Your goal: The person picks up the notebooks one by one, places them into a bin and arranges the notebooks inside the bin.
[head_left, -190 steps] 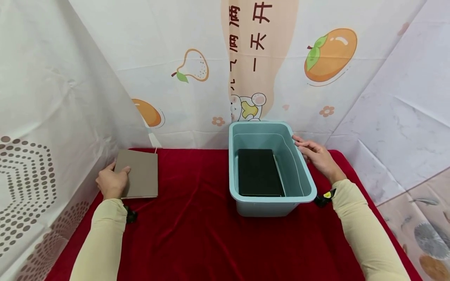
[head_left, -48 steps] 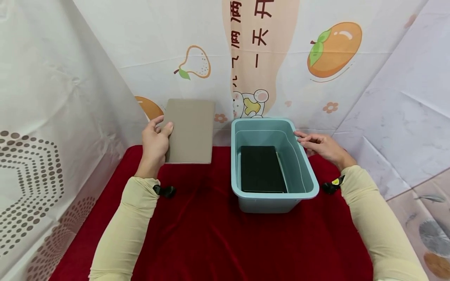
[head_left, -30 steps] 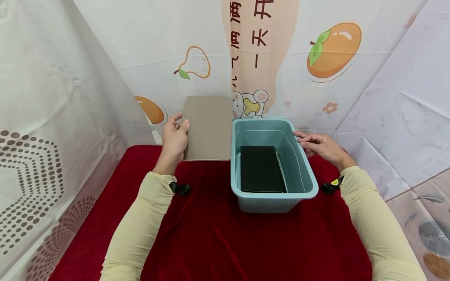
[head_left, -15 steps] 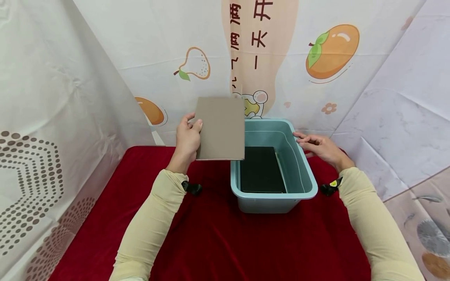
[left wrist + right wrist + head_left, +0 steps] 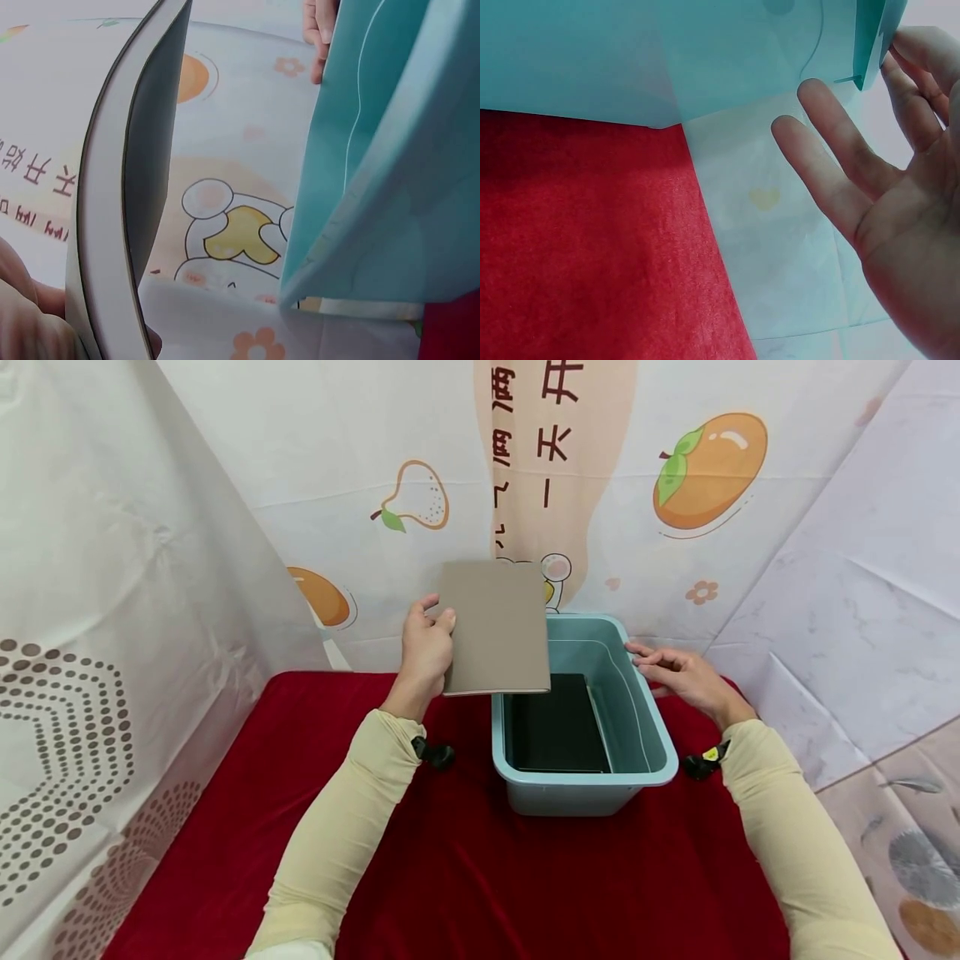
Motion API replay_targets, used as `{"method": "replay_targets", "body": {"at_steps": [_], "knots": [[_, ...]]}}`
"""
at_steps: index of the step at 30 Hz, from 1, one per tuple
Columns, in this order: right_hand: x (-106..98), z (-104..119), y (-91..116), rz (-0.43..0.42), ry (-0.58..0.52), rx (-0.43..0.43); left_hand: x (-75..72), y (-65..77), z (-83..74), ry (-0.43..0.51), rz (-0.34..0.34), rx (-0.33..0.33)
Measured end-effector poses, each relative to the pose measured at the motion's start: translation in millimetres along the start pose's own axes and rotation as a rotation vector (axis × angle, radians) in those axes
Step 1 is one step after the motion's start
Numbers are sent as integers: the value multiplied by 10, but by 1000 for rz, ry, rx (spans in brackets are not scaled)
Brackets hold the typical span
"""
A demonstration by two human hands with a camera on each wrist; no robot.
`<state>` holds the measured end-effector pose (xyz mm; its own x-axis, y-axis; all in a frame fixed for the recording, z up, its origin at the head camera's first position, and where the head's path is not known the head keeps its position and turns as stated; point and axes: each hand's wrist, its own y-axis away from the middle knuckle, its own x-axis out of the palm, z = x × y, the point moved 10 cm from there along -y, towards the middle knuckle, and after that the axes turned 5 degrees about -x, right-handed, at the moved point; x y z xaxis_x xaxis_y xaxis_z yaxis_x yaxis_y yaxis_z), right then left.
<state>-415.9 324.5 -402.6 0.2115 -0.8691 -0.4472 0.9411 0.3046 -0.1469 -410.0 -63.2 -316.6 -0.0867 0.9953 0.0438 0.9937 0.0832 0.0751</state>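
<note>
My left hand (image 5: 427,652) grips the left edge of a taupe notebook (image 5: 495,627), thumb on its front cover. It holds the notebook upright in the air, partly over the left rim of a blue-green plastic bin (image 5: 585,778). In the left wrist view the white page edges of the notebook (image 5: 105,172) bow slightly. A black notebook or flat book (image 5: 558,727) lies in the bin, its upper left part hidden by the taupe one. My right hand (image 5: 690,681) touches the bin's right rim with its fingertips; in the right wrist view two fingers (image 5: 832,157) stretch out straight, off the wall.
The bin stands on a red cloth (image 5: 450,860) that covers the table. Behind it hangs a white printed curtain (image 5: 330,460), close to the bin's far end, with more curtains along both sides. Each wrist wears a small black camera (image 5: 435,753).
The left hand has picked up the taupe notebook from the left of the table, raised it, and carried it right until it overlaps the bin's left side. The right hand stays at the rim.
</note>
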Motion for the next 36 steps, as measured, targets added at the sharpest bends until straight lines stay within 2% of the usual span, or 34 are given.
{"method": "replay_targets", "body": {"at_steps": [9, 18, 28, 36], "knots": [[14, -4, -3, -5, -44, -13, 211, -40, -26, -13, 21, -11], [6, -3, 16, -12, -25, -3, 398, -61, -15, -16, 30, -17], [14, -6, 24, -6, -21, -7, 537, -52, 24, 24, 33, -37], [-3, -13, 26, -16, -16, 0, 650, -100, 65, 81, 24, -88]]}}
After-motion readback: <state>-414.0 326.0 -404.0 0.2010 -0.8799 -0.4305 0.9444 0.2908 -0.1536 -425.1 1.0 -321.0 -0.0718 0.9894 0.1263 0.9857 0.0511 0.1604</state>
